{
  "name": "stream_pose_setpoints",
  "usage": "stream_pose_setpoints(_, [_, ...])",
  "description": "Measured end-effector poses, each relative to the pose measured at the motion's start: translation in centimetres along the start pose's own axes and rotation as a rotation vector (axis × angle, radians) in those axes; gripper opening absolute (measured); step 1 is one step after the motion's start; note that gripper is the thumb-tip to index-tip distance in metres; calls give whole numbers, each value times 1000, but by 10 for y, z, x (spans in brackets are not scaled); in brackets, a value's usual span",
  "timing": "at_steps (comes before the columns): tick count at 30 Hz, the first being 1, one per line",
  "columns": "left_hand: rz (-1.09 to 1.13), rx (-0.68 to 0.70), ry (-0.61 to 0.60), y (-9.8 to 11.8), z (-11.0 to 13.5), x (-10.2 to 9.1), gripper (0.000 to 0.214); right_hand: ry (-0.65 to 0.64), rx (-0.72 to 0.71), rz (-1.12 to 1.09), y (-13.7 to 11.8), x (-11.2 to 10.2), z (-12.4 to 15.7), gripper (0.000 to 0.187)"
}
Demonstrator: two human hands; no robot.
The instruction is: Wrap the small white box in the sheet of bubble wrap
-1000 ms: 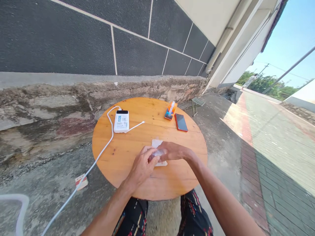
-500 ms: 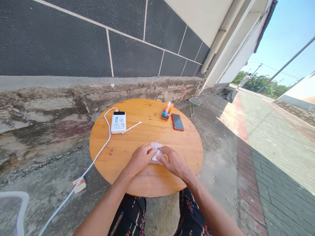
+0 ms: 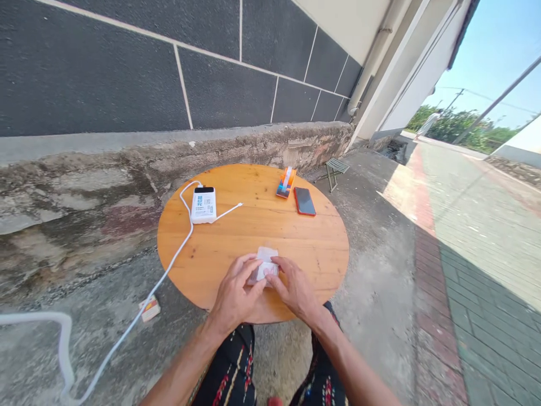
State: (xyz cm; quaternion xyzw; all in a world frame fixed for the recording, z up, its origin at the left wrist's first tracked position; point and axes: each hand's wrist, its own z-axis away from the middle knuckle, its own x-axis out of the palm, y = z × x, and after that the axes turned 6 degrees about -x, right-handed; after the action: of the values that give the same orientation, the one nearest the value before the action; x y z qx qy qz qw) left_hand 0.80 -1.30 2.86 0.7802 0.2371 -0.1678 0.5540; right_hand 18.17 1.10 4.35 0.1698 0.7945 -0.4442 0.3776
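A small white and clear plastic packet (image 3: 267, 270) with faint pink print lies flat near the front of the round wooden table (image 3: 220, 242). My left hand (image 3: 237, 288) grips its left edge, fingertips at the far side and thumb near the front. On the other side, my right hand (image 3: 297, 286) has its fingers and thumb bent around the right edge. A translucent flap sticks out beyond the fingertips. What is inside the packet is too small to make out.
A white power bank (image 3: 203, 205) with white cables stands at the table's left. An orange tape dispenser (image 3: 286, 181) and a red-edged phone (image 3: 305, 201) lie at the back right. A folding stool (image 3: 336, 167) is beyond, and a small box (image 3: 150, 309) lies on the ground.
My left hand has shifted from the packet's middle to its left edge, with thumb and fingers wider apart. My right hand stays at the right edge. The camera view has shifted slightly.
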Motion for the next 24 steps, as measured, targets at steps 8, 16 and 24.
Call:
stream_pose_setpoints(8, [31, 73, 33, -13, 0, 13, 27, 5, 120, -88, 23, -18, -8, 29])
stream_pose_setpoints(16, [42, 62, 20, -13, -2, 11, 27, -167, 202, 40, 61, -19, -80, 24])
stream_pose_setpoints(24, [81, 78, 10, -15, -2, 12, 28, -319, 189, 44, 58, -11, -110, 9])
